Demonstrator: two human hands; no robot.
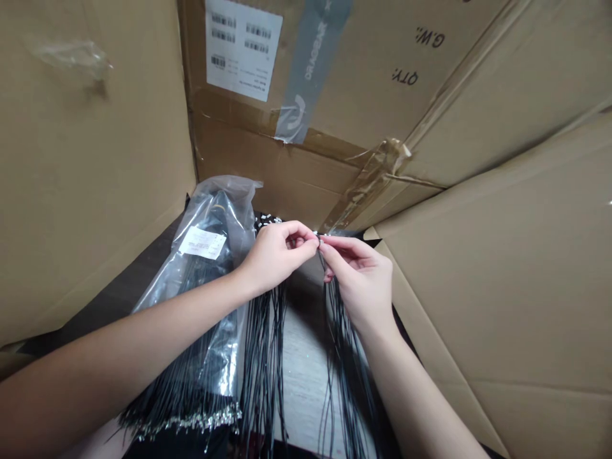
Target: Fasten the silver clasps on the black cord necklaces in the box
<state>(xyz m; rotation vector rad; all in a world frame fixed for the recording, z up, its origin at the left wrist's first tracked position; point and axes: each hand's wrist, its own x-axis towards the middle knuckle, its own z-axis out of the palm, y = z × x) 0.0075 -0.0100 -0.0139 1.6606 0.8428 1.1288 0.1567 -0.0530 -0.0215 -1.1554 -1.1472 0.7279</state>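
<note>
- Two thin black wire bundles (262,363) hanging down between both hands
- left hand (277,255) clenched, pinching wire ends
- right hand (359,280) pinching second bundle, almost touching left
- clear plastic bag (210,255) of wires beside left wrist
- cardboard carton wall (268,159) behind

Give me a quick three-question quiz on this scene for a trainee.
1. Which hand is nearer the clear plastic bag: the left hand or the right hand?
2. True or false: both hands are wearing gloves.
3. What colour are the thin cords hanging below the hands?

Key: 1. The left hand. 2. False. 3. Black.
</note>
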